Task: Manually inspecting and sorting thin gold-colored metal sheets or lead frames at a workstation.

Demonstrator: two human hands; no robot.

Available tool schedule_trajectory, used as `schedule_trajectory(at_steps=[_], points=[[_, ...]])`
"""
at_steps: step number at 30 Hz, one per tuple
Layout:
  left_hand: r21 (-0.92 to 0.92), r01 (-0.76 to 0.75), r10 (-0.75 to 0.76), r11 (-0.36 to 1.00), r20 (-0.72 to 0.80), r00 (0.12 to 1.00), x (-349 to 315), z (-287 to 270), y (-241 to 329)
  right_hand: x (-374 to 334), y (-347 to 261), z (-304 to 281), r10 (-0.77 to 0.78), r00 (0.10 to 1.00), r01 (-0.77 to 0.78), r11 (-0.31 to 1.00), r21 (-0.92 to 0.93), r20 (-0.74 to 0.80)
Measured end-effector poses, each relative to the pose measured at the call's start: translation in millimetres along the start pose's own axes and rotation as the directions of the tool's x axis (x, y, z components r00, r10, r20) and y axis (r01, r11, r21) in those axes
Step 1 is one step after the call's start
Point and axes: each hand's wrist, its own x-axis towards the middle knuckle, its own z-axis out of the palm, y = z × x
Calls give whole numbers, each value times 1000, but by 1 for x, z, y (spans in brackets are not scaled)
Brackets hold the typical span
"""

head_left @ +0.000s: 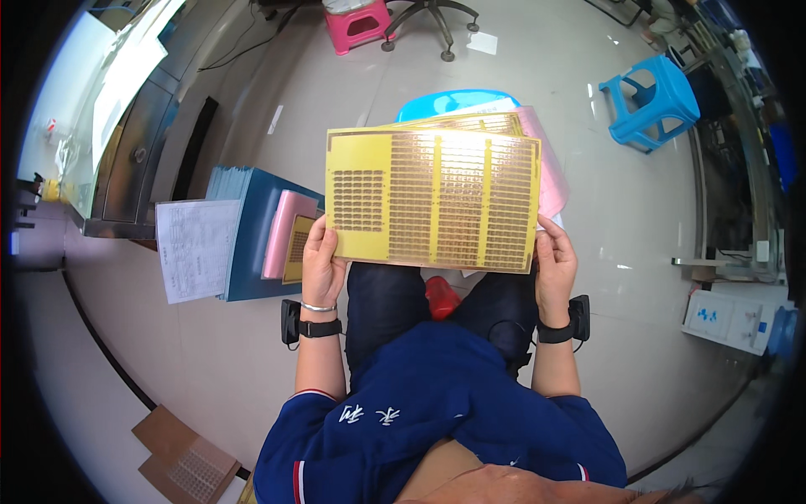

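Observation:
Between my two hands I hold up a large yellow circuit board panel (437, 197) with rows of small copper-coloured patterns. My left hand (321, 262) grips its lower left edge, thumb on the front face. At the lower right edge my right hand (554, 262) pinches it, fingers behind. Another yellow panel (504, 123) shows just behind its top edge. Pink sheet material (550, 181) and a blue stool seat (457, 102) peek out beyond it; most of what lies beneath is hidden by the panel.
On my left stands a stack of blue boards (239, 256) with a printed paper sheet (193, 248), a pink packet (288, 231) and a small yellow panel (297, 252). A blue stool (651, 102) is at far right, a pink stool (357, 27) ahead. Brown boards (189, 462) lie lower left.

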Motion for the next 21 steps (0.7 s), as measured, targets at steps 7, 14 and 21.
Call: schedule_trajectory(at_steps=[7, 14, 21], points=[[-3, 9, -9, 1000, 23, 1000, -1, 5, 0, -3, -8, 1, -39, 999, 38, 998, 43, 12], [51, 8, -12, 999, 66, 998, -1, -1, 0, -2, -8, 3, -55, 996, 58, 997, 42, -68], [372, -339, 283, 864, 198, 939, -3, 34, 6, 11, 2, -16, -281, 960, 277, 948, 156, 5]])
